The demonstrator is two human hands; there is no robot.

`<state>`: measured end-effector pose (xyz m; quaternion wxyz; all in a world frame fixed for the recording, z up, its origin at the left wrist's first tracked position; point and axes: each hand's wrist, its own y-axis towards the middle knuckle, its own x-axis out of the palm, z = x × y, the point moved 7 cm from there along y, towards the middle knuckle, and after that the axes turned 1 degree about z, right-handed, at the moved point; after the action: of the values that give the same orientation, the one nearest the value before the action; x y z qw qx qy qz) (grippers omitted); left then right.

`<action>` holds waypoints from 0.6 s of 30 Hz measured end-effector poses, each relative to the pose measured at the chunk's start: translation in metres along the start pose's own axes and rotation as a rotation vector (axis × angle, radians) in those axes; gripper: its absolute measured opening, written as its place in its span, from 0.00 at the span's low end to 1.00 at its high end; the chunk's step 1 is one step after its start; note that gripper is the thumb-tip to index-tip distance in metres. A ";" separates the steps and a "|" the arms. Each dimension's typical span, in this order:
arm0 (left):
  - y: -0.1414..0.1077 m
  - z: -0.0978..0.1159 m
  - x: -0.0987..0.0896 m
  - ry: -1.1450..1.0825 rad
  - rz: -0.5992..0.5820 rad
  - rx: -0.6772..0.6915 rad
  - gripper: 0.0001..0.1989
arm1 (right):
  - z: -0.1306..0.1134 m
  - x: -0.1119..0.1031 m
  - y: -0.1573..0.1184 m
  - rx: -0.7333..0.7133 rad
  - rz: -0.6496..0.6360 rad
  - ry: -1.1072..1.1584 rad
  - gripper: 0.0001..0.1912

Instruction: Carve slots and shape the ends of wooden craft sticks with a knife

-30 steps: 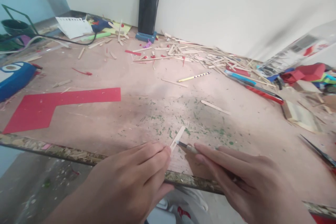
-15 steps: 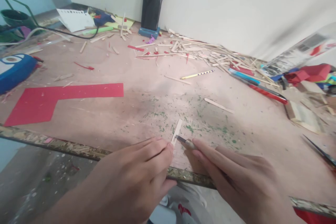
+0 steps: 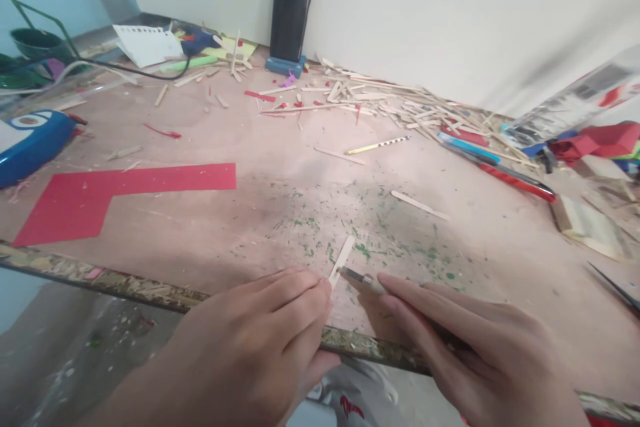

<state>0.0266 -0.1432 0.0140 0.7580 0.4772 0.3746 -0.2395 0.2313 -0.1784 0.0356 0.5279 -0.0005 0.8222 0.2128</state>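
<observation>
Splitting easily, the thin wooden stick [image 3: 343, 257] needs pinning flat, as left fingers [image 3: 320, 287] do; right fingers [image 3: 393, 290] clamp the knife [image 3: 357, 275].

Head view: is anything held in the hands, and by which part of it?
The left hand holds a wooden stick by its near end; the right hand, a small knife by its handle.

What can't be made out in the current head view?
In the head view:
- Near end of the stick: hidden by the left hand.
- Handle of the knife: mostly hidden by the right hand.
- Black pointed tool: its rest is cut off by the right edge.
- Print on the clear plastic: too blurred to read.
</observation>
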 end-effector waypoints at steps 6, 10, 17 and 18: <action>0.004 -0.003 -0.004 -0.085 0.027 -0.076 0.13 | 0.033 0.003 0.002 0.103 -0.042 -0.024 0.18; 0.006 -0.017 0.002 -0.167 0.023 -0.222 0.12 | 0.068 0.001 0.013 0.132 -0.079 -0.074 0.23; 0.016 -0.031 0.014 -0.099 -0.128 -0.308 0.19 | 0.119 -0.022 0.038 0.133 -0.123 -0.199 0.22; 0.018 -0.034 0.014 -0.097 -0.136 -0.316 0.19 | 0.124 -0.023 0.041 0.133 -0.134 -0.219 0.20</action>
<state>0.0370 -0.1050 0.0038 0.8227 0.3136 0.4023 -0.2511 0.3399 -0.1026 0.0262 0.6265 0.0028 0.7700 0.1210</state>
